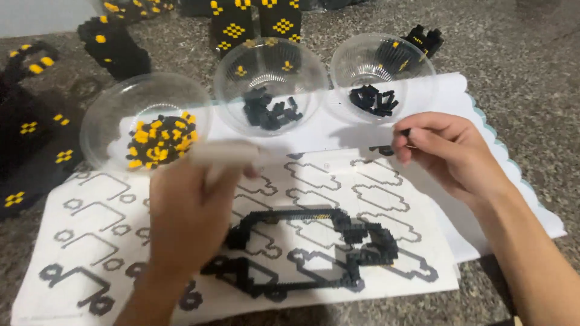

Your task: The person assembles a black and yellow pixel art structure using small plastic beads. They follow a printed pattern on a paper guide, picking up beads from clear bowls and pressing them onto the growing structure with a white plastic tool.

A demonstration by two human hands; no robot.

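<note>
Hands over the bead pattern sheet

My right hand [447, 151] pinched a small black piece [405, 132] just below the right bowl [383, 75]. My left hand [190, 211] gripped a blurred white tool [225, 154] beside the bowl of yellow and black beads [145, 124], above the black bead outline [314, 247] on the white sheet [84, 241].

Clear glossy plastic bowls [145, 99], matt white paper template [338, 181], speckled stone worktop [519, 66] (smooth-looking), small black plastic bricks [314, 241]
</note>
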